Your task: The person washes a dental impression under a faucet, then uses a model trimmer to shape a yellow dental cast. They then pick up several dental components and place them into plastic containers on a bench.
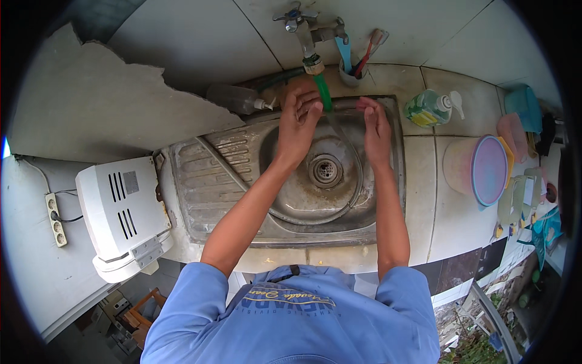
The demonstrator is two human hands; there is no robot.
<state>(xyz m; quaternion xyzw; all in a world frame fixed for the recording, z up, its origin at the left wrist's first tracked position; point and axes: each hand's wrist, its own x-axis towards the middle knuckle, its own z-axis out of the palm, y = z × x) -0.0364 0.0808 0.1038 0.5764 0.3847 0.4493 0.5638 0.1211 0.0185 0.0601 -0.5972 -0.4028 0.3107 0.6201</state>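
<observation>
Both my hands are raised over the metal sink (291, 225), one on either side of a green tube (323, 91) that hangs from the tap (307, 45). My left hand (299, 124) is open and loosely cupped close beside the tube, palm turned inward; contact with it is unclear. My right hand (377, 128) is open near the basin's right rim, its fingers slightly bent and holding nothing. Below the tube a clear hose (357, 158) loops round the basin past the drain (325, 170). It runs on under my left forearm across the ribbed drainboard (212, 176).
Behind the sink stands a cup (350, 77) with toothbrushes. To the right are a green pump bottle (427, 108) and a lidded plastic tub (476, 170). A clear pump bottle (236, 99) lies at the back left. A white appliance (124, 206) sits left, near a power strip (56, 219).
</observation>
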